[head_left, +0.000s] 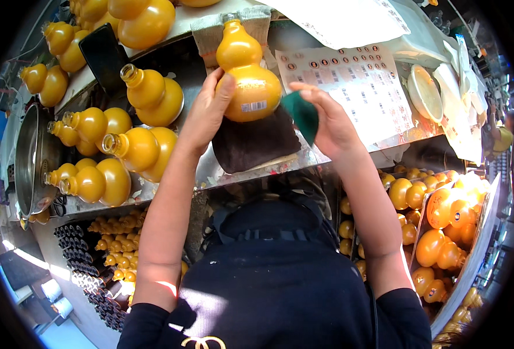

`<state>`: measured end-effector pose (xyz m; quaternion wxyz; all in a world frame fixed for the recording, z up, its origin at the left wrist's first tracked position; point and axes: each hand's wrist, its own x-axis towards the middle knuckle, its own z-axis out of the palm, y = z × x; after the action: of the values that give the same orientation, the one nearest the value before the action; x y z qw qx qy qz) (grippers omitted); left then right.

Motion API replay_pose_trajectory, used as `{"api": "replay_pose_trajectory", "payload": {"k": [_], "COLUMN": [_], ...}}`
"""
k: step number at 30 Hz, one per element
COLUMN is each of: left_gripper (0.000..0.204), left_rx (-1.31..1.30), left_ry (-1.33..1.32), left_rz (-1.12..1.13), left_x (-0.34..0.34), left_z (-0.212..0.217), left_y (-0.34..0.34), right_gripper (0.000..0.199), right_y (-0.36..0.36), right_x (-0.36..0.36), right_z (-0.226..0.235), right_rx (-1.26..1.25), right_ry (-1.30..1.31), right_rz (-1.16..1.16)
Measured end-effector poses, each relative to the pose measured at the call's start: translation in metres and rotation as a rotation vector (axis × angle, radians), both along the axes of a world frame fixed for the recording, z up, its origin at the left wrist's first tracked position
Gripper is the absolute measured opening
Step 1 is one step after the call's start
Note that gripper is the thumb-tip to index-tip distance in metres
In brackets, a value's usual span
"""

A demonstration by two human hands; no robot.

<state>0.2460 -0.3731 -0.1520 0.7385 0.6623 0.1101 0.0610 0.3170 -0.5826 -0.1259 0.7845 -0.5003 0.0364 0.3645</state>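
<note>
A glossy yellow gourd-shaped bottle point(246, 84) lies tilted in front of me, its neck away from me on a folded pale cloth point(204, 35). My left hand point(207, 113) grips its left side, thumb on top at the waist. A small barcode label point(254, 106) shows on its lower bulge. My right hand point(333, 122) is just right of the bottle and holds a flat, dark green piece point(301, 116), like a scraper, close to the bottle's side. Beneath the bottle's base lies a dark brown cloth point(254, 145).
Several yellow gourd bottles point(152, 99) stand or lie at left beside a metal pan point(33, 157) and a dark phone point(103, 58). Sticker sheets point(350, 87) and a pale bowl point(425, 93) lie at right. Crates of gourd bottles point(437, 250) flank me below the table edge.
</note>
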Motion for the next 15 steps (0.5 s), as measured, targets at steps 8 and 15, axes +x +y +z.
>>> {"api": "replay_pose_trajectory", "payload": {"k": [8,15], "left_gripper": [0.067,0.059], "left_rx": [0.021,0.026], "left_ry": [-0.010,0.001], "left_rz": [-0.062,-0.094], "left_x": [0.004,0.003], "left_z": [0.003,0.003], "left_y": [0.000,0.004], "right_gripper": [0.033,0.025], "right_y": [0.023,0.020], "right_x": [-0.028,-0.036], "right_z": [0.002,-0.015], "right_rx": [-0.325,-0.381], "right_ry": [-1.784,-1.921], "right_rz": [-0.061,0.087]}}
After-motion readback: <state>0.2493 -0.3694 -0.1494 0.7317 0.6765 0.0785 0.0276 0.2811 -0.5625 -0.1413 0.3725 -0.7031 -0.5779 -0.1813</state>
